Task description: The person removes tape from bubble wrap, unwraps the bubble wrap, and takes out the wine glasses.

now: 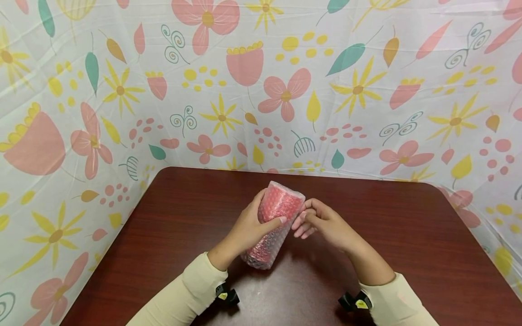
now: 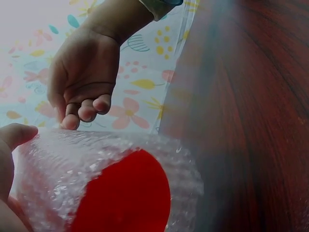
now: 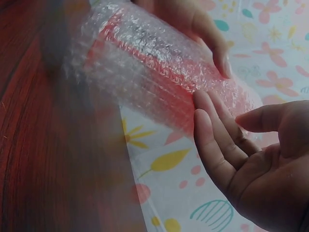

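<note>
A red cylinder (image 2: 130, 193) wrapped in clear bubble wrap (image 1: 272, 235) is held tilted above the table, its upper end leaning right in the head view. My left hand (image 1: 248, 226) grips it around the upper left side, thumb lying across the front. At the upper right edge of the wrap, my right hand (image 1: 324, 222) pinches the film between thumb and index finger. The other fingers of that hand curve loosely beside the roll, as the right wrist view shows. In the left wrist view, the flat red end shows inside the ring of wrap.
A dark reddish-brown wooden table (image 1: 183, 203) lies beneath both hands. A white cloth with printed flowers and leaves (image 1: 261, 90) hangs behind it and along the sides. Black wrist cameras (image 1: 228, 296) are strapped at the cream sleeves (image 1: 179, 290).
</note>
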Motion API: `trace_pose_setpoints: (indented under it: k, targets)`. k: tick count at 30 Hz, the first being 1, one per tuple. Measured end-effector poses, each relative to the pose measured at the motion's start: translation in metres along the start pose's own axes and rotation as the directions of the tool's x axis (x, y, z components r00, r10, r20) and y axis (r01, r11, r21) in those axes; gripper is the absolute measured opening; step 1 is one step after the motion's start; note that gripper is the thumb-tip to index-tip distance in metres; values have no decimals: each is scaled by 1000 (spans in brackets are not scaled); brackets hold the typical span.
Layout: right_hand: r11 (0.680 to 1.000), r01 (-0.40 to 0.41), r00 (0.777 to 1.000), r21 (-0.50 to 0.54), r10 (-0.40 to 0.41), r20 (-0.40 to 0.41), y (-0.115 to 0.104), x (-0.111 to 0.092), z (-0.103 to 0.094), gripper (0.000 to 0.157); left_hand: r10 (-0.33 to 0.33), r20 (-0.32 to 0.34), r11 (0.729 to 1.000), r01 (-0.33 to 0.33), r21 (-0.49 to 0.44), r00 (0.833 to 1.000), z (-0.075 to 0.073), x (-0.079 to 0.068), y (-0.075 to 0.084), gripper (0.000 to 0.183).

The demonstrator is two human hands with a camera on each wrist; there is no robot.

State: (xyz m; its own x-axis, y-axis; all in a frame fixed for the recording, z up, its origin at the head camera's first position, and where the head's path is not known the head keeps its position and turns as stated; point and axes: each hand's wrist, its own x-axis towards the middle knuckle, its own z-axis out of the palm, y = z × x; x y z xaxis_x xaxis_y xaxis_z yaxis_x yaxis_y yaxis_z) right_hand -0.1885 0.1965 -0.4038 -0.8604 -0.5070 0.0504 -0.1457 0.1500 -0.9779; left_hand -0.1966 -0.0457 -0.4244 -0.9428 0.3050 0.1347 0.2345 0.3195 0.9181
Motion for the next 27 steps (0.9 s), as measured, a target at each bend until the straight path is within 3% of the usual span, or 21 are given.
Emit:
trace_pose_setpoints:
  k: [7, 15, 27]
  targets:
    - [999, -30, 999, 19, 30, 12, -1, -1, -1, 27, 10, -50, 1000, -10, 14, 999, -1, 1, 0, 85]
    - [997, -38, 998, -60, 35, -60, -1, 0, -4, 25, -7, -54, 1000, 9, 30, 999, -1, 2, -1, 86]
    - [998, -61, 997, -21, 60, -50, -4, -1, -3, 26, -27, -38, 999, 28, 32, 999, 0, 2, -2, 87]
